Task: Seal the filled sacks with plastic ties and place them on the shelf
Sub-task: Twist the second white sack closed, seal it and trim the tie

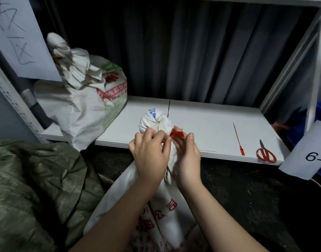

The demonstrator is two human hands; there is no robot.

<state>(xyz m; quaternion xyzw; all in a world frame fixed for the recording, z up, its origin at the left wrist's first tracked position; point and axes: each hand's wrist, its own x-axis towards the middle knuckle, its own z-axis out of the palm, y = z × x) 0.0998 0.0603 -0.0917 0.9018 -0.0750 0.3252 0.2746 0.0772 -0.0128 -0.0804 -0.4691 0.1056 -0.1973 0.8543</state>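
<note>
A white filled sack with red print stands on the floor in front of me, its neck twisted into a bunch. A red plastic tie runs around that neck. My left hand grips the neck and pinches the tie's strap. My right hand pinches the tie's red tag end beside the neck. A second white sack, tied at the top, sits on the left of the white shelf. A spare red tie lies on the shelf to the right.
Red-handled scissors lie at the shelf's front right edge. A green woven sack slumps on the floor at left. Paper labels hang at upper left and lower right. A dark curtain backs the shelf.
</note>
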